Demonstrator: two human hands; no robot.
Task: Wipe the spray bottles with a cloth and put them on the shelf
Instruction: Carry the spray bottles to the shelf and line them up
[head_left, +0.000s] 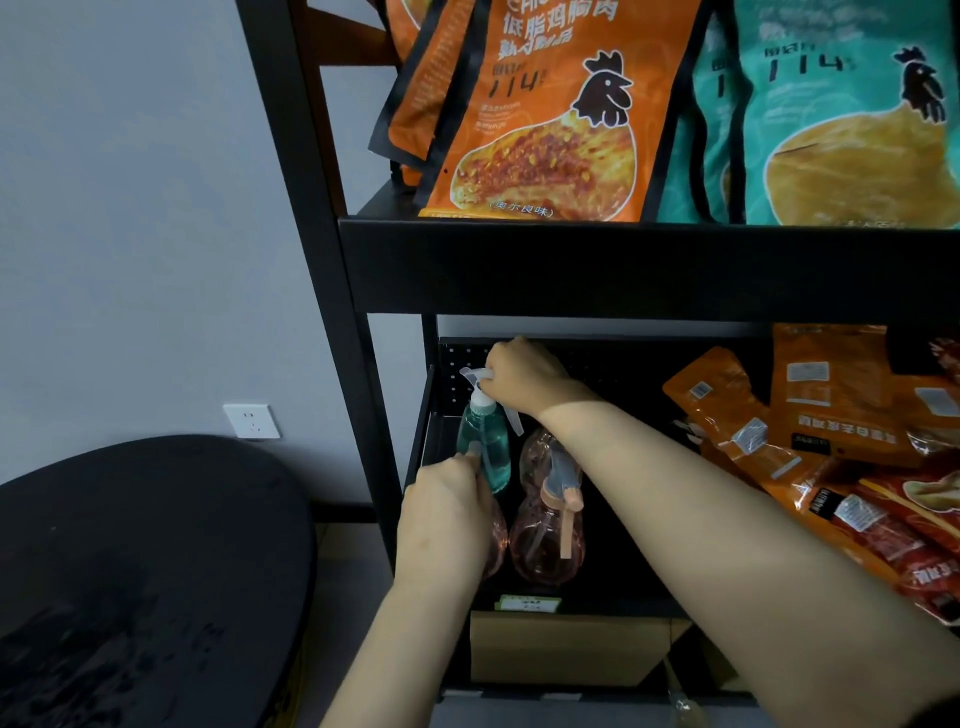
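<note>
A teal spray bottle (483, 441) with a white trigger head stands at the left end of the black shelf (597, 605). My right hand (519, 376) grips its white head from above. My left hand (449, 512) reaches in low and its fingers touch the teal bottle's body. A pink translucent spray bottle (548, 525) stands just right of my left hand, its trigger facing me. A second pink bottle (496, 540) is mostly hidden behind my left hand. No cloth is visible.
Orange and red snack packets (810, 447) lie on the right half of the same shelf. Upright orange bags (530, 114) and teal bags (841, 114) fill the tier above. A round black table (145, 571) sits at lower left, and cardboard boxes (566, 647) lie below the shelf.
</note>
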